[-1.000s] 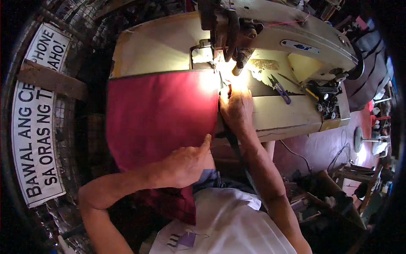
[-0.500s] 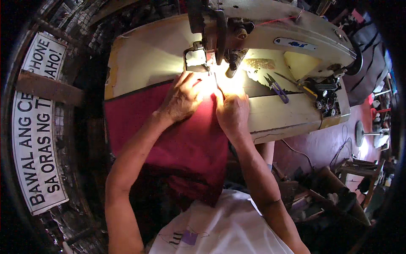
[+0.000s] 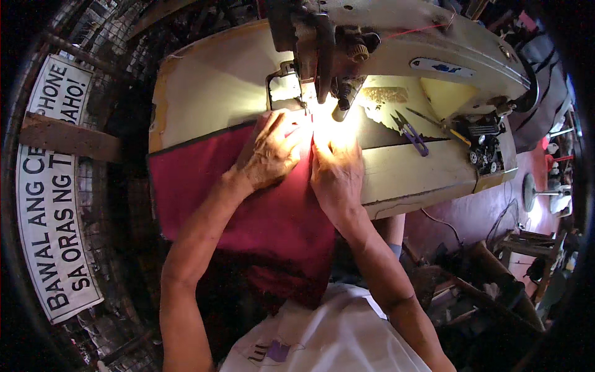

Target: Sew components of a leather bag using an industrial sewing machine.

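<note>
A dark red cloth (image 3: 204,180) with a dark edge lies over the front of the sewing table and hangs down toward my lap. Under the bright lamp of the sewing machine (image 3: 396,56), my left hand (image 3: 271,149) pinches the cloth just left of the needle area. My right hand (image 3: 338,170) grips the cloth's right edge, close beside the left. Glare washes out the fingertips and the spot beneath the presser foot. Red thread (image 3: 412,31) runs along the machine's head.
Purple-handled thread snips (image 3: 412,133) and a yellow-handled screwdriver (image 3: 455,133) lie on the table (image 3: 211,80) to the right. Several bobbins and metal parts (image 3: 489,149) sit at its right end. A white sign (image 3: 59,217) hangs at left; wooden clutter (image 3: 496,279) fills the lower right.
The view has shifted slightly. Both hands keep hold of the cloth near the needle; my right hand has drawn a little toward me and closer to the left one.
</note>
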A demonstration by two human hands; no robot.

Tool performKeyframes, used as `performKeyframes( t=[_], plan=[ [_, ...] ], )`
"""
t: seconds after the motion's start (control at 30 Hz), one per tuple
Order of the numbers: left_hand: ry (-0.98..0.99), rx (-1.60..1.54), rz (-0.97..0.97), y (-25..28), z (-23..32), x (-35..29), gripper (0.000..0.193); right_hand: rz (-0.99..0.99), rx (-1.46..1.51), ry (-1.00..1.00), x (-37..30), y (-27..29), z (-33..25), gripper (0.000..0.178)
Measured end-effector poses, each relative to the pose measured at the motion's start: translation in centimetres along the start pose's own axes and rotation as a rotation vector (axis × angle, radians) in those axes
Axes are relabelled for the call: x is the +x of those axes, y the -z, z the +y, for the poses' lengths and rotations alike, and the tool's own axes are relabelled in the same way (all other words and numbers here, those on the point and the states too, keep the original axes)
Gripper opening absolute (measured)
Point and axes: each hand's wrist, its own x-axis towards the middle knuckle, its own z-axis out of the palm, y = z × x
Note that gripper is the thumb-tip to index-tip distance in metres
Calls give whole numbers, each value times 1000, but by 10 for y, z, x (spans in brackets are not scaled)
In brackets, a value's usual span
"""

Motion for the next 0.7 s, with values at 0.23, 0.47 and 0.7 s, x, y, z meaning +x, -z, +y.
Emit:
performKeyframes(
  t=[0.23, 0.47, 0.7],
  plan=[
    [-5, 20, -30, 1, 5, 7, 35, -28, -66, 120, -1, 8, 10, 29],
    [67, 47, -36, 2, 5, 2, 36, 113, -376, -42, 16, 95, 114, 35],
    [107, 17, 1, -4, 3, 1, 29, -8, -48, 14, 38, 80, 117, 28]
  ],
)
